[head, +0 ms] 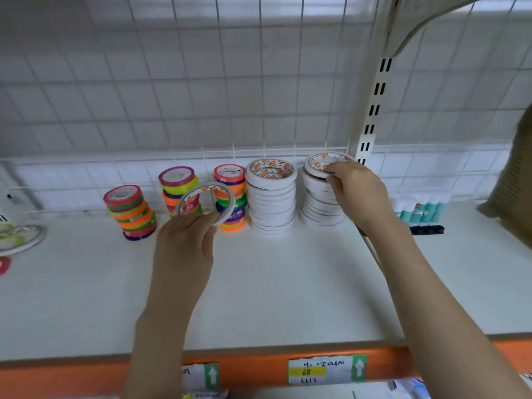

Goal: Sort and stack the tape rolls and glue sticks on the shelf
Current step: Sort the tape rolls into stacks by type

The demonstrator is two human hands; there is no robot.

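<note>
- Nearest my camera I see the orange shelf edge point(259, 367), with a handwritten price label point(326, 369) stuck on it and a second label point(200, 375) to its left, partly behind my left forearm.
- Beyond that edge lies the white shelf point(288, 283), and both of my forearms reach across it.
- My left hand point(184, 243) pinches a thin white tape ring point(205, 203) by its lower rim, holding it upright above the shelf, in front of the coloured stacks.
- My right hand point(355, 190) has its fingers curled round the top roll point(322, 164) of the right white stack point(321, 197), which leans unevenly.
- Just left of that stack stands a second white stack point(270, 197).
- Left again are three stacks of bright coloured tape point(131, 211), toward the back of the shelf.
- Right of the white stacks, beyond the upright post point(371, 116), glue sticks point(421, 210) stand in a row.
- At the shelf's far left a loose roll point(20, 239) lies flat.
- Behind everything is a wire grid point(201, 82) over white tiles.
</note>
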